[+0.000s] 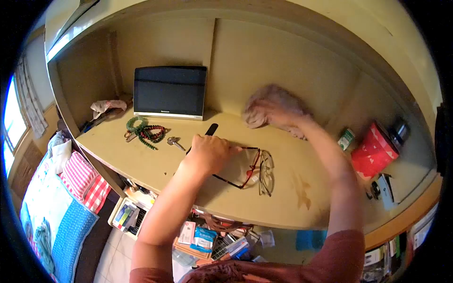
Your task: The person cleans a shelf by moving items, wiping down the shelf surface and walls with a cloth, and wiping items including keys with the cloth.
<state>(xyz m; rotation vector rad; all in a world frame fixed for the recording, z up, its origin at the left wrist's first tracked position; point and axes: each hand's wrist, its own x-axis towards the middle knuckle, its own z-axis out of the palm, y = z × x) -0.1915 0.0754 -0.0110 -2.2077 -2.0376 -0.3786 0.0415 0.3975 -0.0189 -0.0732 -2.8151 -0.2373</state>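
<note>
My left hand [211, 152] is closed over something dark on the shelf; a black strap-like end [212, 129] sticks out above it. Just right of that hand lie dark-framed glasses [250, 169], with a second, thin-framed pair [266, 173] beside them. Farther back, my right hand [282, 114] is on a greyish-brown cloth [271, 100], its fingers smeared by motion. Left of my left hand are a bunch of keys [175, 143] and green and red beads [151, 134].
A dark-screened device [170, 92] stands against the back wall. At the right are a red container [374, 151], a small green-and-white box [346, 139] and a card [387, 189]. An open drawer [128, 216] and cluttered items [204, 239] lie below the front edge.
</note>
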